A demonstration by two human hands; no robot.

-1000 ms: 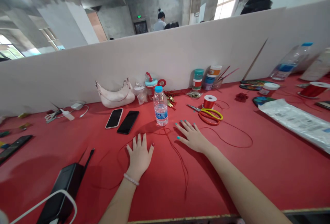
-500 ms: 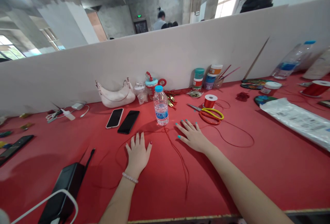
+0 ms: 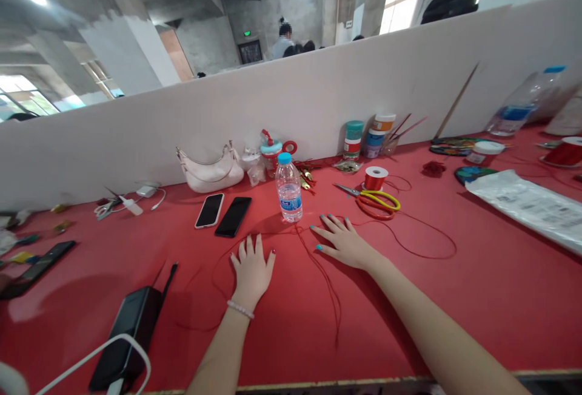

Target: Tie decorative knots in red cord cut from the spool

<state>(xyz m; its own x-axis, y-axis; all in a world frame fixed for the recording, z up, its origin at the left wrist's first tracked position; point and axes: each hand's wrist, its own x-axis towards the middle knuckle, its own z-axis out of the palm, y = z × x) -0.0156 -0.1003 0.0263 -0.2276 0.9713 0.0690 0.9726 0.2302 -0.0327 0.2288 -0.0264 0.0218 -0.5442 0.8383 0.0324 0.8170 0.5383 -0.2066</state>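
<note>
Palm down on the red tabletop (image 3: 291,328), my left hand (image 3: 251,270) has its fingers spread and holds nothing. My right hand (image 3: 344,242) also lies flat with fingers apart, at the right of a thin red cord (image 3: 325,269). The cord runs between the hands, with a small loop near the base of a water bottle (image 3: 290,192) that stands upright behind them. Scissors (image 3: 375,202) with red and yellow handles lie beyond my right hand, beside a spool of red thread (image 3: 375,178). Two phones, one white-edged (image 3: 210,210) and one black (image 3: 233,216), lie beyond my left hand.
A white handbag (image 3: 211,170) rests against the white partition (image 3: 136,146). Paint jars (image 3: 353,140) stand farther right, and a plastic-wrapped packet (image 3: 530,207) lies at the right. A black power bank (image 3: 127,334) with a white cable occupies the left front.
The whole scene has shifted slightly to the right as the camera turned a little. Both hands stay flat in the same places on the table.
</note>
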